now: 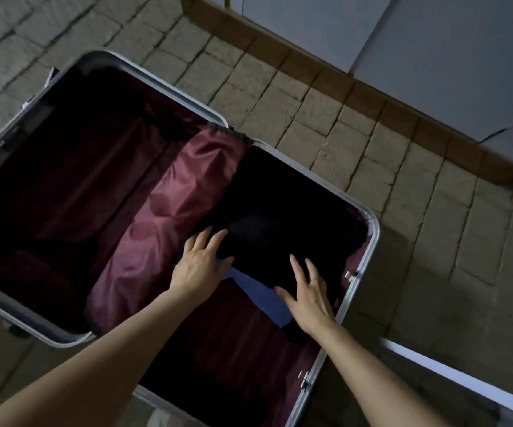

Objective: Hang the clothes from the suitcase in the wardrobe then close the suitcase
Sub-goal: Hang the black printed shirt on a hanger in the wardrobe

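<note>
Seen from the head camera, both bare forearms reach forward and down into the open suitcase (372, 235), which lies flat on the stone-tiled floor (403, 195) with its two halves spread. The left hand (201, 261) has its fingers straight and spread, palm down on the near-left edge of a folded black garment (279, 211); it grips nothing. The right hand (307, 295) is likewise flat and spread, resting on the garment's near edge, holding nothing. The black garment fills the far part of the suitcase's right half, just beyond both hands. A blue garment (258, 291) shows from under it, between the hands. A maroon lining flap (169, 217) lies along the suitcase's middle. The aluminium rim runs just right of the right hand, with latches on it. Beyond the suitcase, white wardrobe panels (433, 41) stand behind a wooden base strip (356, 87), well apart across bare floor.
</note>
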